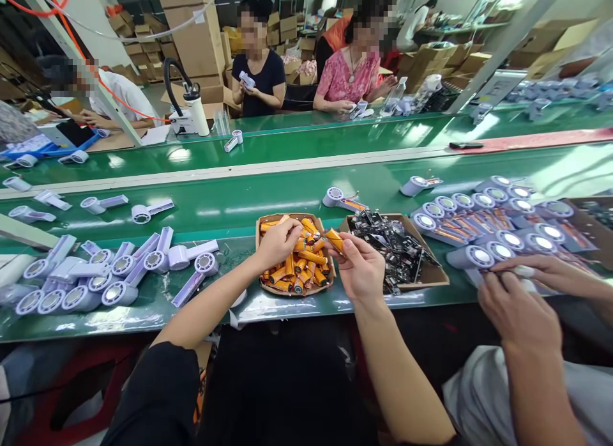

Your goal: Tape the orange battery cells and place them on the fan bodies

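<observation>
In the head view my right hand [361, 267] is closed on an orange battery [334, 240], pinched between thumb and fingertips just above the right rim of a cardboard box. That box [262, 291] is filled with loose orange batteries [297, 267], some showing thin wires. Over its left side, my left hand [281, 240] has its fingers curled together; what they hold, if anything, is hidden. Right of the box stands a second cardboard box [433, 281] heaped with small black circuit parts [390, 245]. Lilac handheld fan bodies [112, 273] lie piled at the left.
A co-worker's hands [522, 299] work at the right beside rows of fan bodies with batteries [479, 222]. Single fan bodies lie along the green conveyor belt [249, 200]. A pale rail [230, 171] divides it from the far bench, where several people sit.
</observation>
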